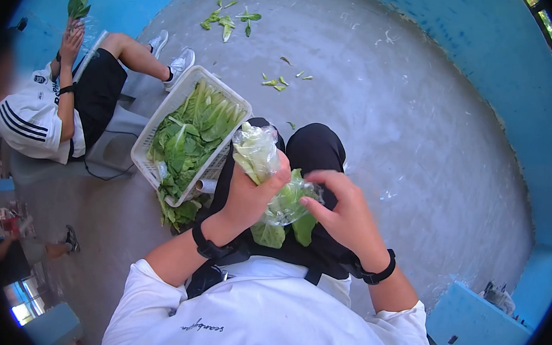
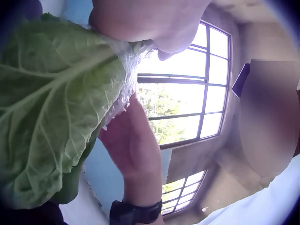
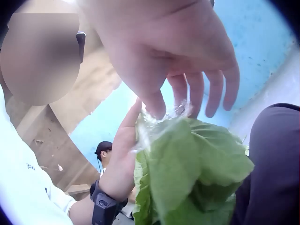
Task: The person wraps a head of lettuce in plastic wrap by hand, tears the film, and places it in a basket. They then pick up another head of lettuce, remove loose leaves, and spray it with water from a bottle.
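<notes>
A bundle of leafy greens [image 1: 257, 153] partly wrapped in clear plastic film lies above the person's lap. The left hand [image 1: 245, 199] grips it, fingers curled around the wrapped part. At the film's right side is the right hand [image 1: 347, 210], its thumb and forefinger apart in the head view. In the right wrist view, the right hand's [image 3: 178, 47] thumb touches the crinkled film [image 3: 164, 119], with the other fingers loosely bent. Broad green leaves [image 2: 51, 93] spread out of the film in the left wrist view, beneath the left hand [image 2: 145, 21].
A white plastic basket [image 1: 149, 138] of leafy greens stands to the left, with a cardboard-like roll [image 1: 206, 186] beside it. Another person [image 1: 47, 112] sits at the left holding greens [image 1: 78, 6]. Leaf scraps [image 1: 226, 22] lie on the grey floor [image 1: 389, 136].
</notes>
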Available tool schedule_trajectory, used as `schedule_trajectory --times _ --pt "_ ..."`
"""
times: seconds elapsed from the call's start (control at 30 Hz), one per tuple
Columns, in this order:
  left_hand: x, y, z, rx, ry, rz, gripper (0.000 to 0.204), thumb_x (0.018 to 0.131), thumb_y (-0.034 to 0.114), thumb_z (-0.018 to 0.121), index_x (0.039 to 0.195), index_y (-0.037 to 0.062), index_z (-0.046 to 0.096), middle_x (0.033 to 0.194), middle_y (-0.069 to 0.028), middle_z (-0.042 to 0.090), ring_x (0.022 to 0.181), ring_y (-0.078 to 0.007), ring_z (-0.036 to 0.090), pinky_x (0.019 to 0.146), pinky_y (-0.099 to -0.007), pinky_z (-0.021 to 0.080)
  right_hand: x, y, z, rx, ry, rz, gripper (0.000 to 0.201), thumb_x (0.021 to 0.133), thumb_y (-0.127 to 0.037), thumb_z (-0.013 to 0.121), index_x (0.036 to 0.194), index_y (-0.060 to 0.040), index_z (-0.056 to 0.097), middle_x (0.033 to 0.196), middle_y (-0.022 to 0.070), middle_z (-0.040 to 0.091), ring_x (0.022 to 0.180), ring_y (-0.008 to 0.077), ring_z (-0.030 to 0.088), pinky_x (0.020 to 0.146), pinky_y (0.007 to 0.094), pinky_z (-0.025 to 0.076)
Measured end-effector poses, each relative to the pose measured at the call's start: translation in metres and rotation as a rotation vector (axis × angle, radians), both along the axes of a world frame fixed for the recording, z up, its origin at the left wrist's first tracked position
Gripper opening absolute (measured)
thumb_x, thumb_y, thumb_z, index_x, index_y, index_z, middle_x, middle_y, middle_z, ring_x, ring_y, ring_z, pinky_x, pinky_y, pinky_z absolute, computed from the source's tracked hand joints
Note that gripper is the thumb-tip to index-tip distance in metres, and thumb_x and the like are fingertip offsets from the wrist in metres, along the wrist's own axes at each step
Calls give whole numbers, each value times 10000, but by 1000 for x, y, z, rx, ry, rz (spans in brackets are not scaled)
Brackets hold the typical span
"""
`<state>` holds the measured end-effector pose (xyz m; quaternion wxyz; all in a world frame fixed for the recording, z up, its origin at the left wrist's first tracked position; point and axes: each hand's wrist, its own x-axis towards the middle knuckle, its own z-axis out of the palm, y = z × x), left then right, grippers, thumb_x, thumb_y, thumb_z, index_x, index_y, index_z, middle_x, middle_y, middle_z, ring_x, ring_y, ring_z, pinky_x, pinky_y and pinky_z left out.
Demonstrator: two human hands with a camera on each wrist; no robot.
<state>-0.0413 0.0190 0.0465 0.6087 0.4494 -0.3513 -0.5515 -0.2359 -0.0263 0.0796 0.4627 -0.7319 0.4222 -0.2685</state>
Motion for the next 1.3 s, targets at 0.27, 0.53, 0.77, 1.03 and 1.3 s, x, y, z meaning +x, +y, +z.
schedule_trajectory --times 0.27,0.53,0.77,1.03,1.3 --pt "12 3 7 -87 286 -202 396 923 247 706 1197 137 441 770 -24 543 899 -191 543 915 -377 438 -1 -1 8 111 -127 -24 101 906 -70 693 910 21 649 826 91 667 735 185 646 672 296 503" --pt "10 5 13 -153 409 -368 234 873 246 665 1013 111 535 843 -76 677 1250 -250 485 1088 -425 358 24 -3 -6 132 -115 73 155 883 -111 733 875 19 650 823 77 638 705 158 594 650 289 479" --pt "7 4 11 -65 313 -283 337 833 325 689 1033 119 512 1019 -59 533 1237 -251 457 1140 -432 297 29 -1 -14 453 -169 63 155 868 -102 759 903 22 671 688 -2 599 625 65 533 588 238 442" --pt "5 3 3 -33 268 -170 256 843 224 692 997 70 558 1042 -41 545 995 -134 534 928 -295 430 29 6 -10 523 -299 -50 118 898 -50 717 978 35 695 803 22 691 721 81 642 711 233 521" --pt "7 6 14 56 191 -173 419 917 256 743 1215 48 536 1016 -61 584 1054 -191 580 993 -392 451 18 -6 -4 62 45 -127 81 854 -17 732 922 21 713 872 76 739 780 124 707 713 254 554"
